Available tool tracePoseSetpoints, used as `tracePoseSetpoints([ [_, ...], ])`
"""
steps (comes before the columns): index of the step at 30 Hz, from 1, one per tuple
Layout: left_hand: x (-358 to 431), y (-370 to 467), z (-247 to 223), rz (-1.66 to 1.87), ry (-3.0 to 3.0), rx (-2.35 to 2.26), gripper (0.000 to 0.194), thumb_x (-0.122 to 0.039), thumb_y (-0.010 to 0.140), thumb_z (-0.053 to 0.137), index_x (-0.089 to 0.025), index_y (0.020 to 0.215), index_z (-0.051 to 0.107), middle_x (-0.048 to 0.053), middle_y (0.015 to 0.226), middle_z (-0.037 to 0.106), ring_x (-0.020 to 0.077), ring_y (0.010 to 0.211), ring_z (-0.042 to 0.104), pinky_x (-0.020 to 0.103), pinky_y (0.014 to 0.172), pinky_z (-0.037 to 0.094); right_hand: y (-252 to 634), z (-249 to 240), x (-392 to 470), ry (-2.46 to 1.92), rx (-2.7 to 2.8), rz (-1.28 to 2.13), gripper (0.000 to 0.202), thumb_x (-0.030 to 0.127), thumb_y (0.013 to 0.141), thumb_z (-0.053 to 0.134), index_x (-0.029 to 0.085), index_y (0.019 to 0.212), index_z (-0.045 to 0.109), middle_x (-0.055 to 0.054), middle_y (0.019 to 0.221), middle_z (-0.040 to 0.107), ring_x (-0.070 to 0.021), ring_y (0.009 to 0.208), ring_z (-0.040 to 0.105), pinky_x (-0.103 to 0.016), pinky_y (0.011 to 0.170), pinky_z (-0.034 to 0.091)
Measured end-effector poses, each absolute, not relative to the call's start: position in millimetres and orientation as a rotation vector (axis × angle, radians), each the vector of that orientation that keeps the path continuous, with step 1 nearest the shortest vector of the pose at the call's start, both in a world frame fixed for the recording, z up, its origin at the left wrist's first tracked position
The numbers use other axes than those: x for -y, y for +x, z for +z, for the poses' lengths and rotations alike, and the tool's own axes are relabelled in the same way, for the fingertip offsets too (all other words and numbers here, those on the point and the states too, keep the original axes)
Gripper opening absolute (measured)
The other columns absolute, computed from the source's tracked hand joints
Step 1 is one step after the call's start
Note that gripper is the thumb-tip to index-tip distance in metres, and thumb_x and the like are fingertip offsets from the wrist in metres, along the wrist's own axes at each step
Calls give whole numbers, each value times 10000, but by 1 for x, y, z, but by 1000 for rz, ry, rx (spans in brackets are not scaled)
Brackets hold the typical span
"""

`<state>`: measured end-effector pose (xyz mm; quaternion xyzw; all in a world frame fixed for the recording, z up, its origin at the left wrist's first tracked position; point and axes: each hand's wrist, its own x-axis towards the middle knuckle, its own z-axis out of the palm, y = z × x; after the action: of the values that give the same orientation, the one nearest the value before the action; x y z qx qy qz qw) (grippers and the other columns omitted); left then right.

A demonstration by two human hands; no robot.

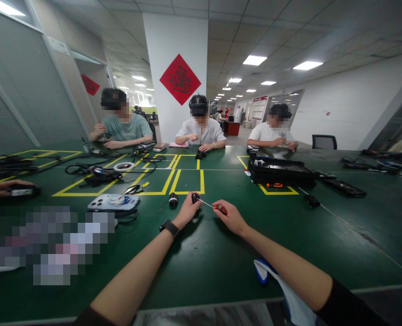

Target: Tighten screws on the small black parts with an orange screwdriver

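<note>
"Head view: what are you holding?"

"A small black part [195, 198] at twelve o'clock, gripped in my left hand [187, 212]; my right hand [232, 218] grips a screwdriver [206, 203], tip at the part."

"Finished?"

"Apparently mid-work; I can't tell what's done or left."

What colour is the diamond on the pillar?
The diamond is red and black, best in head view.

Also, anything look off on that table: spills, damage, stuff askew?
A blue-and-white item seems to hang over the near edge of the table, so it looks carelessly placed. A dark mark, maybe wear, shows on the right. No spill visible.
</note>
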<state>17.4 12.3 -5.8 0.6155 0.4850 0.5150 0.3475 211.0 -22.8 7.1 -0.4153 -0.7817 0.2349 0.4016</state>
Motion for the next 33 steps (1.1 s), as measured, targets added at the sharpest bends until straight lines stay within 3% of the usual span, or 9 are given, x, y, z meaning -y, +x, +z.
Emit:
tracePoseSetpoints([
  [3,-8,18,-1,1323,1563,-1281,254,-265,723,501,-195,968,510,2,839,554,124,749,516,239,678,407,213,4,20,-1144,1969,550,295,301,796,529,193,1071,524,-4,788,564,-139,693,512,-281,689,410],
  [8,-5,19,5,1313,1643,-1299,262,-368,788,453,-184,967,502,18,854,550,140,777,506,269,729,408,216,1,15,-1140,2012,480,151,260,771,576,194,904,601,-31,844,579,-161,800,525,-297,751,401],
  [13,-10,23,-3,1400,1737,-1379,254,-390,806,444,-167,913,501,38,857,545,159,804,505,301,786,397,216,-4,10,-1153,2004,428,191,244,748,607,197,933,588,-24,825,578,-161,783,511,-290,728,400],
  [17,-14,21,-9,1448,1776,-1402,254,-387,823,418,-163,916,492,48,879,543,163,821,506,310,799,392,211,-3,4,-1183,2088,288,102,258,785,564,164,778,602,-40,797,561,-162,795,484,-292,742,376],
  [20,-17,15,-9,1419,1727,-1415,269,-402,815,429,-166,923,496,38,852,553,160,790,515,300,766,402,208,0,-2,-1150,2160,262,168,243,827,506,155,708,586,-43,791,546,-154,787,473,-283,732,370],
  [26,-19,3,-5,1370,1700,-1429,266,-414,790,469,-176,900,517,14,797,555,155,756,519,292,735,404,209,2,-4,-1056,2200,331,119,268,837,513,170,834,582,-34,831,562,-155,801,477,-287,731,375],
  [33,-15,6,-8,1308,1739,-1295,297,-395,822,430,-176,1020,465,16,801,564,134,716,539,271,684,419,214,1,-2,-1065,2140,444,152,292,789,584,178,889,581,-28,841,573,-158,805,495,-282,709,392],
])
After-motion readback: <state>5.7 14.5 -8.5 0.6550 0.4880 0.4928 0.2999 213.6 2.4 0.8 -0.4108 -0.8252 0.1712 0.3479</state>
